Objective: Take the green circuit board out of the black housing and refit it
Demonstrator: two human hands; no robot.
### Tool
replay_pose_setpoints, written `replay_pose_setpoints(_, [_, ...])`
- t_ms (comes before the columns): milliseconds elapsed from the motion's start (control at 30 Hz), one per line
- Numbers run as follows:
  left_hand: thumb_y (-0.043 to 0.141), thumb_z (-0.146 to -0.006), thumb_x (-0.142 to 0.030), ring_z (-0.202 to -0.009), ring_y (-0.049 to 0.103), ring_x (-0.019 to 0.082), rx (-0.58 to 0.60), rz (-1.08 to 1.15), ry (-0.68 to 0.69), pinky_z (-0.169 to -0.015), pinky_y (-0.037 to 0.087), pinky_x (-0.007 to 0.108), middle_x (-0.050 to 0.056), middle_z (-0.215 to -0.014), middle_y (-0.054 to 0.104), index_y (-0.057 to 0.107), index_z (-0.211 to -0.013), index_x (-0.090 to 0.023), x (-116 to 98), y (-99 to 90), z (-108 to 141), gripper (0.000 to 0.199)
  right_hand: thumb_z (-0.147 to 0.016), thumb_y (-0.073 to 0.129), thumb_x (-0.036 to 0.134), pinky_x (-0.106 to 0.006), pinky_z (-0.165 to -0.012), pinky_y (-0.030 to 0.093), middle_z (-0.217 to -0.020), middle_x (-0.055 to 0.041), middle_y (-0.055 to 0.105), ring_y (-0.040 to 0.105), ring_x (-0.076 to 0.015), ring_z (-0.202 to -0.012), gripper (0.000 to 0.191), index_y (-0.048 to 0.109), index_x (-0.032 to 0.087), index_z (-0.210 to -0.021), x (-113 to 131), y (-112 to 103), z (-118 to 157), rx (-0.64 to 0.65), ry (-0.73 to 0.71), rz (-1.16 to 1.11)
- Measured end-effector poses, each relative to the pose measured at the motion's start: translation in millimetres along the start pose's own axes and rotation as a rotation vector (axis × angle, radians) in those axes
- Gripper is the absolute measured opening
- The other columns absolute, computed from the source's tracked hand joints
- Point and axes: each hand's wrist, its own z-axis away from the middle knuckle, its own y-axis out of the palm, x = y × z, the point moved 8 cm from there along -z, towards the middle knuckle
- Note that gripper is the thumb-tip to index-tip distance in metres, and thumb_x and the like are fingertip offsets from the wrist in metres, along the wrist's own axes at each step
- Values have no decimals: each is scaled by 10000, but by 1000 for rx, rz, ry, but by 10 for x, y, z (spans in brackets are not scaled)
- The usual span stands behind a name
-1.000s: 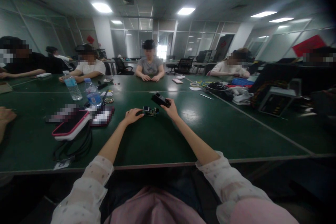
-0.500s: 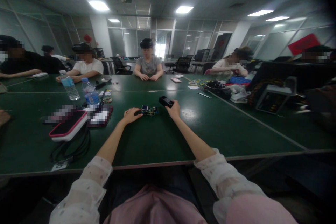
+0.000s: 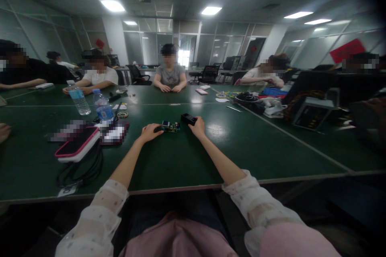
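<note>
A small green circuit board (image 3: 171, 127) with a little screen at its left end is just above or on the green table (image 3: 181, 160); I cannot tell which. My left hand (image 3: 150, 133) grips the board's left edge, thumb toward me and fingers behind. To the right, my right hand (image 3: 198, 127) is closed around the right end of a black rectangular case (image 3: 188, 119). A narrow gap separates the case from the board. The case is tilted, its left end farther from me, and its contents are hidden.
Two water bottles (image 3: 79, 98) stand at the left, behind a pink-edged phone-like device (image 3: 77, 143) and black cables (image 3: 86, 168). A tape roll (image 3: 122, 115) lies nearby. Toward the right are a pen (image 3: 234, 109) and a metal box (image 3: 313, 114). Several people sit around.
My right hand has brought the black case slightly down and left, and its tilt looks flatter. My left hand and the circuit board have stayed nearly still.
</note>
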Motion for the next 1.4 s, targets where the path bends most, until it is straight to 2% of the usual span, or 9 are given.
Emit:
replay_pose_setpoints(233, [466,-864,-640,-1269,451,280,-12,7,14,-1033,338,500,6,-1349,548,540,-1263,-327,6,16,3,512,-710,708,264,-470,-911,447,-1149,-175,572,553,-329,-1075,562,450,142,-1194,28,4,21,9,-15,41])
replay_pose_setpoints(533, [495,-863,-607,-1264,472,242,-43,4,53,-1037,363,403,6,-1337,565,541,-1270,-310,-18,10,33,506,-735,671,239,-462,-938,429,-1170,-163,546,517,-309,-1111,506,461,159,-1188,-17,-2,26,4,-8,13])
replay_pose_setpoints(833, [499,-873,-587,-1277,465,249,-25,-5,49,-1046,367,419,13,-1359,549,527,-1297,-306,-38,-11,57,510,-737,665,226,-477,-944,443,-1148,-162,567,543,-310,-1090,502,489,143,-1200,-46,9,-8,-16,-36,-81])
replay_pose_setpoints(1000, [501,-868,-594,-1276,465,246,-19,-1,43,-1051,361,419,15,-1361,548,526,-1298,-299,-51,-35,71,523,-784,618,244,-435,-985,436,-1205,-154,562,543,-269,-1127,493,469,136,-1241,199,-37,3,-29,-192,-290])
replay_pose_setpoints(1233, [523,-868,-563,-1276,472,229,-23,-12,29,-1051,365,390,9,-1358,553,531,-1296,-305,-81,-61,93,500,-818,618,282,-420,-1012,430,-1233,-124,565,546,-247,-1145,491,467,173,-1273,624,-9,209,117,-357,-418])
replay_pose_setpoints(1400, [524,-859,-579,-1264,483,228,-40,-24,45,-1043,373,382,18,-1344,565,538,-1292,-291,-78,-53,85,520,-809,633,237,-412,-1005,437,-1239,-122,558,553,-237,-1125,492,477,176,-1272,782,35,328,198,-444,-445])
